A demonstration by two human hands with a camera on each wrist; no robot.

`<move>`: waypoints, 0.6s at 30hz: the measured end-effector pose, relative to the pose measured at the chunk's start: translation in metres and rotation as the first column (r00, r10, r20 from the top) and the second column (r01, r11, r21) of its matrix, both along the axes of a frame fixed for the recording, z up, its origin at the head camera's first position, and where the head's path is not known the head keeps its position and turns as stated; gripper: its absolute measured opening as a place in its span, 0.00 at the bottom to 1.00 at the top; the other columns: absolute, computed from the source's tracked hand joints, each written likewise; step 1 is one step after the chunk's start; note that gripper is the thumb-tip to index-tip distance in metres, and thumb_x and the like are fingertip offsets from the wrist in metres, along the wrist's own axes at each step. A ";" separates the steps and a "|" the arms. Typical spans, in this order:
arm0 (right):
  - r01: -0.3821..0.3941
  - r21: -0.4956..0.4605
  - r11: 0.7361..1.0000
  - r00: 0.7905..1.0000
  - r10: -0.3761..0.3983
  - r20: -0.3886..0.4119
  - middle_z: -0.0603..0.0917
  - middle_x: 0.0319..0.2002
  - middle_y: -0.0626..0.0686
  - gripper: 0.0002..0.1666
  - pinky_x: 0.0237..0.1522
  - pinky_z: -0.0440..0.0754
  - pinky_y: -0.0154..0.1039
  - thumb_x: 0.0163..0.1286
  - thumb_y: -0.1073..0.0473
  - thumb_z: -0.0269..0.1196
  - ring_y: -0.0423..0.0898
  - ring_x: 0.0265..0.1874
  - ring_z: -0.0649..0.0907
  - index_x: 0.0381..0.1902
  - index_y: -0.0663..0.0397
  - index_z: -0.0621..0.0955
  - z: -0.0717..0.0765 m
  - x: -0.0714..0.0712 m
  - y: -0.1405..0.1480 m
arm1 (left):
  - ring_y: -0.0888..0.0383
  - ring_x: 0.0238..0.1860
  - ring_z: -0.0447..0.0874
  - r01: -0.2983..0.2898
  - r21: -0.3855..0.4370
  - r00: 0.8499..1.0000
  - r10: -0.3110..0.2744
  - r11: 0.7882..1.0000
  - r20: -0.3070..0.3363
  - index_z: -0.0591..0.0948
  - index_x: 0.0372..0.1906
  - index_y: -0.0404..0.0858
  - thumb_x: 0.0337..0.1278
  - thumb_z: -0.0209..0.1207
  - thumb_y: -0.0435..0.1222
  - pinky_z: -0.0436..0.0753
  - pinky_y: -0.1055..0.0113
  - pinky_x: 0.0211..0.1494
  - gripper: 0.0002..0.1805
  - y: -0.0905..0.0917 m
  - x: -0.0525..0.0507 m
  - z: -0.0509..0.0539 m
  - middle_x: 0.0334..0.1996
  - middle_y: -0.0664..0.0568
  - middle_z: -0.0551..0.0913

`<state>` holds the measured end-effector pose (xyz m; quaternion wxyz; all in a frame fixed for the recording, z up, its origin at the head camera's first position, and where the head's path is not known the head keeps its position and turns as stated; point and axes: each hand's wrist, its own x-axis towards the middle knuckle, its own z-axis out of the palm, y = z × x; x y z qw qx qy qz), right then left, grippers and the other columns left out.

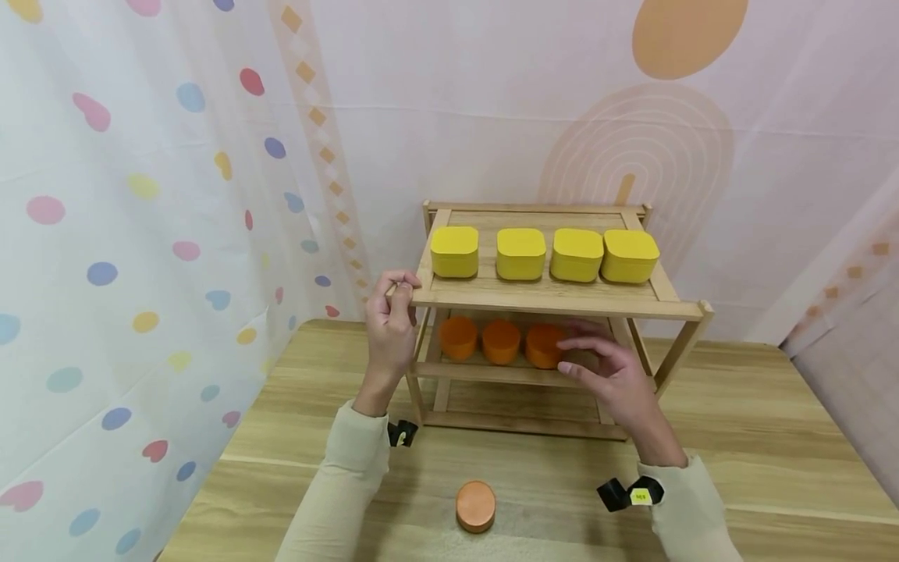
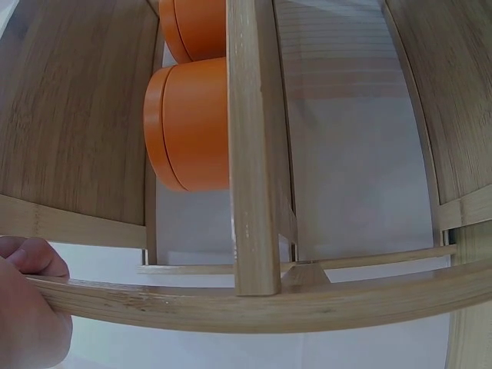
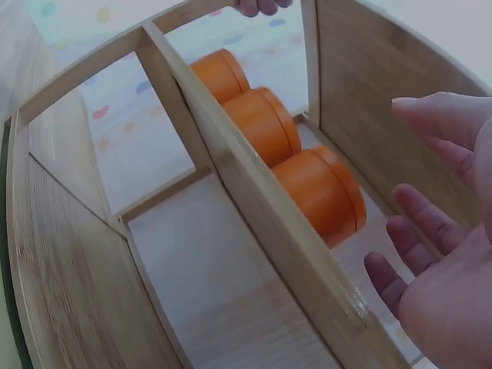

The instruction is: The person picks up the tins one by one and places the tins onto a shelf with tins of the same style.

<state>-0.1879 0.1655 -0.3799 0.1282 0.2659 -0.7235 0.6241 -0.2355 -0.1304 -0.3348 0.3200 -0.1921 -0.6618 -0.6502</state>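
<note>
My left hand [image 1: 392,324] grips the left front corner of a wooden shelf rack [image 1: 548,306]; the left wrist view shows its fingers [image 2: 34,261] curled over the wooden bar. On the middle shelf, three round orange boxes stand in a row: a left one [image 1: 458,339], a middle one [image 1: 501,343] and a right one [image 1: 542,348]. Beside the right box is my right hand [image 1: 614,378], under the top board. In the right wrist view its fingers [image 3: 411,254] are spread and apart from that orange box [image 3: 323,192].
Several yellow rounded boxes [image 1: 520,256] line the top board. Another round orange box [image 1: 476,506] lies on the wooden table [image 1: 730,445] in front of the rack, between my forearms. A patterned curtain [image 1: 175,203] hangs behind and to the left.
</note>
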 end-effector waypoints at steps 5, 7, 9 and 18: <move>-0.054 0.002 0.999 0.997 0.054 -0.057 0.71 0.62 0.69 0.14 0.61 0.73 0.31 0.61 0.79 0.63 0.47 0.64 0.71 0.46 0.77 0.79 0.003 0.009 -0.002 | 0.64 0.10 0.53 0.001 0.002 1.000 -0.001 1.000 0.000 0.74 0.38 0.28 0.73 0.42 0.33 0.55 0.72 0.13 0.13 0.001 0.000 0.000 0.09 0.57 0.59; -0.077 0.008 0.997 0.994 0.077 -0.071 0.71 0.62 0.69 0.15 0.61 0.75 0.33 0.60 0.79 0.63 0.49 0.64 0.71 0.46 0.77 0.78 0.003 0.013 -0.004 | 0.64 0.11 0.54 0.000 0.002 1.000 0.000 1.000 -0.001 0.74 0.38 0.28 0.73 0.42 0.33 0.55 0.72 0.14 0.13 0.001 0.000 0.000 0.09 0.57 0.60; -0.092 0.013 0.996 0.993 0.093 -0.076 0.71 0.62 0.68 0.15 0.60 0.75 0.34 0.60 0.80 0.63 0.50 0.65 0.71 0.46 0.77 0.78 0.003 0.017 -0.007 | 0.63 0.11 0.54 0.001 -0.001 1.000 -0.001 1.000 -0.002 0.74 0.38 0.28 0.72 0.42 0.33 0.56 0.71 0.14 0.13 0.001 0.000 0.001 0.10 0.57 0.60; -0.179 0.074 0.981 0.981 0.184 -0.061 0.71 0.62 0.64 0.20 0.68 0.65 0.32 0.57 0.76 0.67 0.47 0.65 0.70 0.46 0.55 0.82 -0.022 0.042 -0.034 | 0.63 0.11 0.55 0.002 0.011 1.000 -0.002 1.000 -0.001 0.74 0.38 0.28 0.72 0.42 0.33 0.58 0.72 0.14 0.13 0.001 0.000 0.000 0.09 0.58 0.60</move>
